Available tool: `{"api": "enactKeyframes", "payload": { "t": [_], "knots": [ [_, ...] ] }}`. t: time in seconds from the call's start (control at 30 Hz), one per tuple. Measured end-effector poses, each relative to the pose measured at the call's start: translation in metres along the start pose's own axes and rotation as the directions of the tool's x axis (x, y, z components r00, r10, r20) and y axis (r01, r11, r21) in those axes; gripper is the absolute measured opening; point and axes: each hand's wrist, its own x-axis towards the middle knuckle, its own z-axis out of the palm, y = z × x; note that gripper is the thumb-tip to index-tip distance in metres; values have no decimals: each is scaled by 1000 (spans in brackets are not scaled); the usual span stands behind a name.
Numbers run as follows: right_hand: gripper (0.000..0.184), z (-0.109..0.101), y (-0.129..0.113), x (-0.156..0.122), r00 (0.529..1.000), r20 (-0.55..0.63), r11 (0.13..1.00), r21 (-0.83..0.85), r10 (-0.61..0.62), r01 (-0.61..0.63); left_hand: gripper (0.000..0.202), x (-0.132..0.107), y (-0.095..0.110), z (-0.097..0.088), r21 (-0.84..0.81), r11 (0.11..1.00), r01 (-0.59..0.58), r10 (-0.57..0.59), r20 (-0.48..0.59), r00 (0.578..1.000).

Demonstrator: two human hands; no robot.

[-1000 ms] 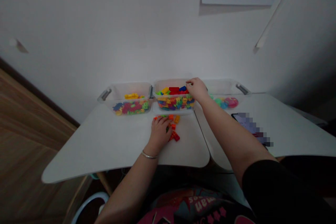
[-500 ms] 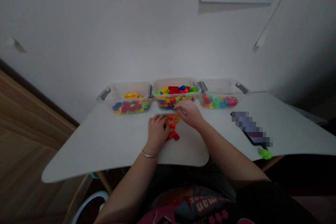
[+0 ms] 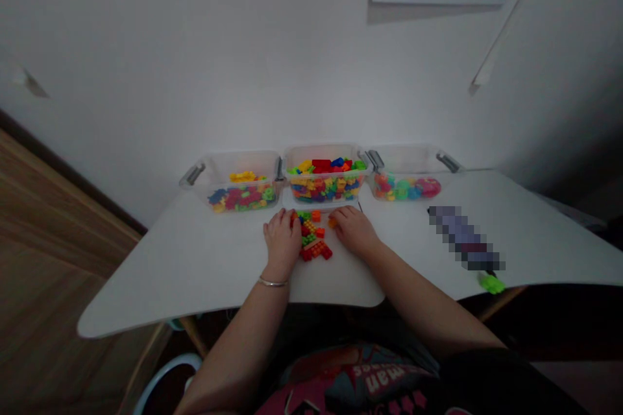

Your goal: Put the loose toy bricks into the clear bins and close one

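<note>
A cluster of toy building bricks (image 3: 311,241) in red, green, yellow and orange lies on the white table between my hands. My left hand (image 3: 283,235) is at its left side, fingers curled around a small red-orange brick (image 3: 293,216) that is mostly hidden. My right hand (image 3: 355,229) rests to the right of the cluster, its fingertips closed on an orange brick (image 3: 333,222). A loose orange brick (image 3: 316,215) sits at the cluster's top, and a red-orange one (image 3: 320,233) lies at its right edge.
Behind my hands stands a clear bin (image 3: 325,175) full of bricks. Another clear bin (image 3: 243,185) with coloured pieces is on its left, and a third (image 3: 409,175) on its right. A blurred-out flat object (image 3: 464,238) and a bright green piece (image 3: 492,283) lie at the right.
My left hand has shifted left, off the cluster, uncovering more bricks. My right hand has come back from the middle bin's front and closed on the orange brick.
</note>
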Motion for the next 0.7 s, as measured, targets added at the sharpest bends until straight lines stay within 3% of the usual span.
{"api": "enactKeyframes", "payload": {
  "t": [0.13, 0.27, 0.37, 0.47, 0.57, 0.7],
  "knots": [
    [37, -1, 4, -3, 995, 8, 995, 8, 100, -100, 37, 1, 0, -2, -41, 996, 74, -72, 48, 996],
    [33, 4, 11, -5, 983, -1, 981, 67, 184, -184, 37, 4, -2, 0, -92, 993, 80, -73, 77, 994],
    [28, 8, 15, -6, 979, -36, 967, 168, 198, -190, 40, 6, -4, 2, -124, 989, 76, -66, 78, 995],
    [26, 8, 15, -4, 966, -158, 934, 325, 206, -147, 42, 6, -4, 2, -144, 987, 77, -66, 82, 994],
    [24, -3, 12, 2, 908, -357, 888, 458, 219, -34, 43, 7, -3, 3, -152, 985, 79, -66, 90, 994],
    [20, -33, 12, 21, 784, -566, 854, 512, 255, 92, 44, 7, -3, 2, -149, 984, 94, -77, 113, 991]
  ]
}}
